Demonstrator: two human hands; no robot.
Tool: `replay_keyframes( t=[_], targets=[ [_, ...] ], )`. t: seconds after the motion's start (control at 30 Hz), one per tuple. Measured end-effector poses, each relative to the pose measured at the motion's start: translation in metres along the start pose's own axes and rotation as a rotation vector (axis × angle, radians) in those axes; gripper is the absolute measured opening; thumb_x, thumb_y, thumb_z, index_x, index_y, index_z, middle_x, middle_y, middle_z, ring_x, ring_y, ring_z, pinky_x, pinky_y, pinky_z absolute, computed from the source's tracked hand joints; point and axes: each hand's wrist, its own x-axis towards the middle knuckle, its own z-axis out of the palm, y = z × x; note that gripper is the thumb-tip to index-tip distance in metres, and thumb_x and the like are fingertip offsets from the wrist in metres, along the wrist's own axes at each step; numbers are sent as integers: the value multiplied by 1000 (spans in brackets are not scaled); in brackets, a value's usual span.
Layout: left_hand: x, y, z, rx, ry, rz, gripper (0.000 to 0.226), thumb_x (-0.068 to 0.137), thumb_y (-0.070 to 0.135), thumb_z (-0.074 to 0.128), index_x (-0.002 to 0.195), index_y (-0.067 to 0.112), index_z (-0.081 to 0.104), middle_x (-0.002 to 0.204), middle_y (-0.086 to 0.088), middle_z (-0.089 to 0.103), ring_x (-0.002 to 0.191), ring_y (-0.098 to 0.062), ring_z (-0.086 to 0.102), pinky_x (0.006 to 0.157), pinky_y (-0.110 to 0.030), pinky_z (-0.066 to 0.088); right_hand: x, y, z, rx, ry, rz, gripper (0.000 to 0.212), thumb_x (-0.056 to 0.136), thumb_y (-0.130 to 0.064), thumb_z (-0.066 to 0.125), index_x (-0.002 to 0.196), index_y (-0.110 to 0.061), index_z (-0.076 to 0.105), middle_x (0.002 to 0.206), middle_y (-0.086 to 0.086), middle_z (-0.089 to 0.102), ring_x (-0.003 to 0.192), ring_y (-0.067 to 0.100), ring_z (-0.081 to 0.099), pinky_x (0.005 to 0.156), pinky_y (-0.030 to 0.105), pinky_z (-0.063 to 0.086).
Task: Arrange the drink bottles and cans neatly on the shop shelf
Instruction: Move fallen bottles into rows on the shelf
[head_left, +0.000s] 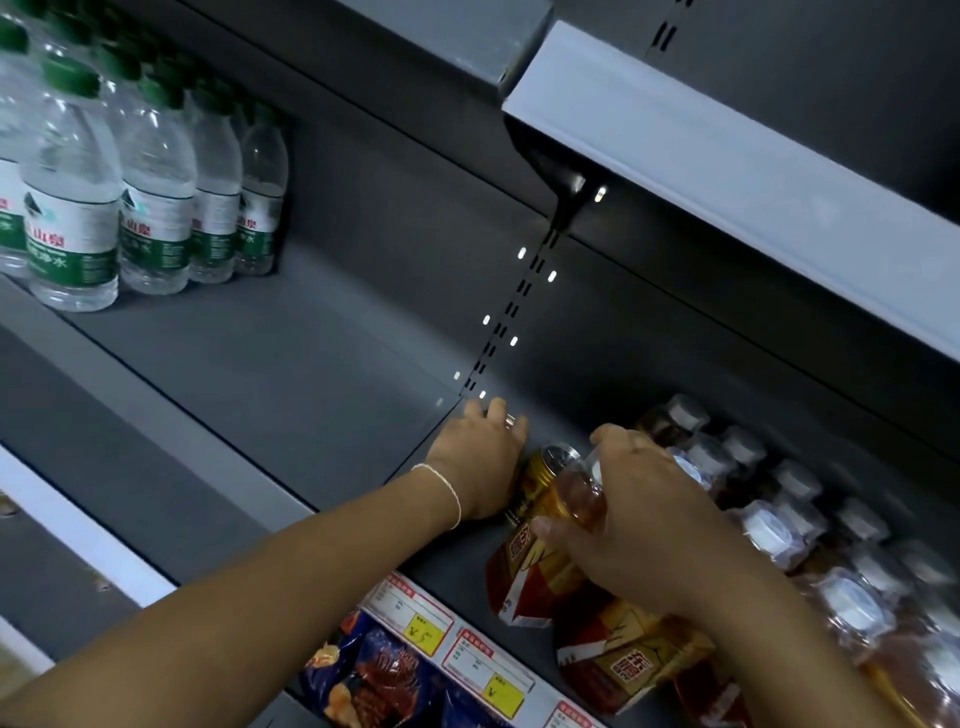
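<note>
While the right hand (639, 525) grips a tea bottle (524, 571) near the shelf (311, 364) front edge, the left hand (480, 462) sits against a gold can (543, 483), grip's honestly unclear.

Lower shelf (291, 353): dark grey metal board, running off to the left.
Back panel (415, 218): the same dark grey, flat behind the board.
Slotted upright (511, 312): paired slots climbing the panel, with small bright glints on either side.
Upper shelf (727, 171): overhead at right, pale front strip, on a dark bracket (563, 182).
Price tags (421, 616): red-bordered with yellow patches, along the front edge.
Light: dim and cool.
</note>
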Motion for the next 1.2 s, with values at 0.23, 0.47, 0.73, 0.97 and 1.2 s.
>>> replay_keyframes(
  t=[0.23,0.47,0.73,0.97,1.2],
  targets=[
    [-8,-8,-4,-111,-36,30,68,100,41,42,156,17,12,148,-23,24,131,-39,33,99,-43,44,-4,-2,-1,-8,-20,22,73,76,-68,68,126,-25,35,127,-3,44,120,17,45,88,26,39],
    [-30,0,-32,-106,-19,-24,62,97,41,44,150,16,23,133,-19,35,121,-37,39,89,-45,49,-9,-1,-1,-105,-5,19,86,78,-70,64,138,-17,32,134,4,49,126,24,45,99,34,40],
    [-82,20,-89,-36,36,-106,46,93,39,48,131,14,43,119,-15,43,112,-37,45,86,-47,51,-18,14,-18,-88,-32,-31,91,88,-79,30,158,-20,17,159,9,31,144,32,30,116,42,30],
    [-134,66,-130,24,83,-165,42,90,38,47,124,14,49,118,-16,46,110,-37,48,76,-39,42,-84,58,-31,13,89,-56,78,96,-69,25,159,-25,14,165,11,16,152,28,14,123,42,17],
    [-179,175,-127,-17,27,-68,52,89,36,50,136,14,42,131,-20,43,121,-42,44,95,-43,43,-205,128,-7,11,70,67,75,99,-63,30,159,-22,12,165,12,16,152,28,15,123,39,18]
  ],
)
